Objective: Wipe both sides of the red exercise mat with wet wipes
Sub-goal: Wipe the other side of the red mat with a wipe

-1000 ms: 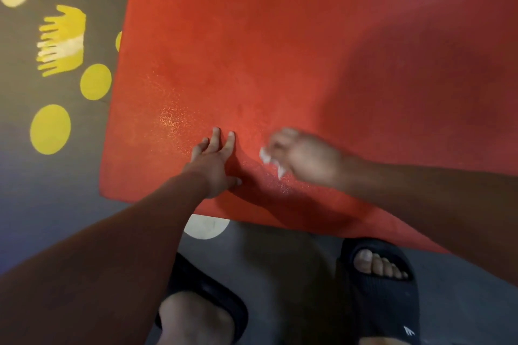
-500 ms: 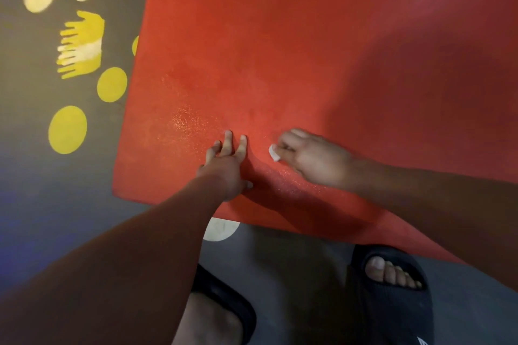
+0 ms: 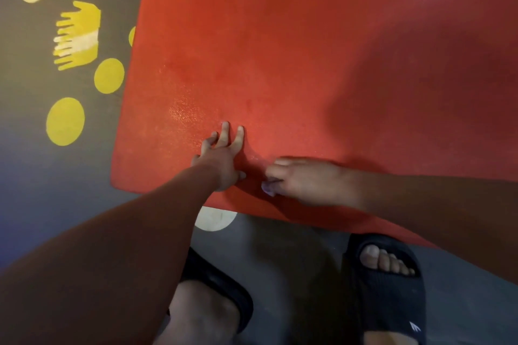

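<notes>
1. Fingers point(image 3: 281, 162) of the right hand point(image 3: 311, 182), just beyond the black sandals point(image 3: 392, 297) on the floor point(image 3: 280, 246), curl round a small bunched wet wipe point(image 3: 268, 187) and press it onto the red exercise mat point(image 3: 308, 50) close to its near edge.
2. Just left of it, the left hand point(image 3: 224, 161) lies flat on the mat, fingers straight and grasping nothing; it probably pins the mat against sliding.
3. The mat lies spread on the floor, one face up, running far and right out of view; yellow discs point(image 3: 65, 121) mark the floor to its left.
4. Step in hand, as I read it: wiping the upper face, near its near-left corner.
5. The next move calls for firm strokes carried farther and rightward across this face, before turning the mat over.
</notes>
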Motion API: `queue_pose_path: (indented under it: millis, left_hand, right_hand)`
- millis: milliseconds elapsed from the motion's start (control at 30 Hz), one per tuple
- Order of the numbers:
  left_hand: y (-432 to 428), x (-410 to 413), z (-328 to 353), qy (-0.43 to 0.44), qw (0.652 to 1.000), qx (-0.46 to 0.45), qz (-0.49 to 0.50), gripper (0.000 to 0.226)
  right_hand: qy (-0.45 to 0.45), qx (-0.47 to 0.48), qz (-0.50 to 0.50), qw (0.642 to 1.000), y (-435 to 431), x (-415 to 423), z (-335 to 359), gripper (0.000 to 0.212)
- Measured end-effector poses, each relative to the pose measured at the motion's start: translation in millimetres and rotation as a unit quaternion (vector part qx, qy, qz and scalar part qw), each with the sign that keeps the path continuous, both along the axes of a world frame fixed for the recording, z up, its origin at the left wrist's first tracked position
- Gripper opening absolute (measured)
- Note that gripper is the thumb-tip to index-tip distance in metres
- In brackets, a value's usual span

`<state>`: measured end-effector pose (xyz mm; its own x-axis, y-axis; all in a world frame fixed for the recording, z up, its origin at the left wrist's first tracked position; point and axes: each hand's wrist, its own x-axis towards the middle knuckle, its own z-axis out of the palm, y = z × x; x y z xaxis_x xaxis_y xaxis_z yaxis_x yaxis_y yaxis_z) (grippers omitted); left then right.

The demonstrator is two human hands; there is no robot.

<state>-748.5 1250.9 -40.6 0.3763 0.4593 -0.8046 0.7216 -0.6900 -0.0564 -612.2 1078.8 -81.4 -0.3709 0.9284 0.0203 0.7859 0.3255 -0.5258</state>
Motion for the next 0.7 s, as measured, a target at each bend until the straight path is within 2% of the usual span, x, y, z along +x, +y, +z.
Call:
queue_pose_path:
  millis: [67,133,200,267,367,400,433,500,600,667,700]
  left_hand:
    - [-2.2,0.3,-0.8,-0.002,1.000,0.007,-0.001,0.107]
    - [-3.5,-0.4,-0.4,-0.006,1.000,0.014,0.003,0.108]
    - [-4.4,-0.8,1.0,-0.007,1.000,0.017,0.005,0.109]
    - [-6.0,0.5,0.5,-0.007,1.000,0.023,0.001,0.109]
    - [-7.9,0.8,-2.2,-0.014,0.999,0.032,0.005,0.109]
    - [-8.7,0.4,-3.7,-0.015,0.999,0.034,0.006,0.109]
    - [-9.3,0.1,-4.9,-0.015,0.999,0.036,0.006,0.109]
    - [-10.1,-0.5,-6.7,-0.015,0.999,0.041,0.002,0.108]
    - [-10.4,-2.1,-6.0,-0.020,0.999,0.047,0.009,0.108]
    - [-12.8,-1.8,-5.5,-0.025,0.998,0.047,0.016,0.108]
    - [-14.3,-0.8,-5.3,-0.029,0.998,0.047,0.019,0.108]
  right_hand:
    - [-0.050,0.024,-0.006,0.998,7.1,18.3,-2.1,0.011]
    - [-0.060,0.026,-0.146,0.987,23.6,45.0,-9.9,0.019]
    - [-0.035,0.025,-0.278,0.960,31.1,56.6,-14.1,0.020]
    - [-0.009,0.003,-0.312,0.950,19.9,39.1,-10.5,0.013]
    - [0.020,-0.004,-0.156,0.988,-21.0,-14.9,-3.2,0.018]
    - [0.046,-0.026,-0.104,0.993,-33.3,-24.5,2.9,0.021]
    - [0.056,-0.007,-0.051,0.997,-42.4,-27.3,-0.8,0.022]
    - [0.019,0.028,-0.026,0.999,-43.3,-10.5,-0.7,0.018]
    - [-0.004,0.024,-0.157,0.987,-25.5,41.0,-5.5,0.019]
    - [-0.025,0.023,-0.293,0.955,-13.8,71.6,-14.8,0.024]
    - [-0.047,0.029,-0.326,0.944,-13.0,77.1,-19.8,0.027]
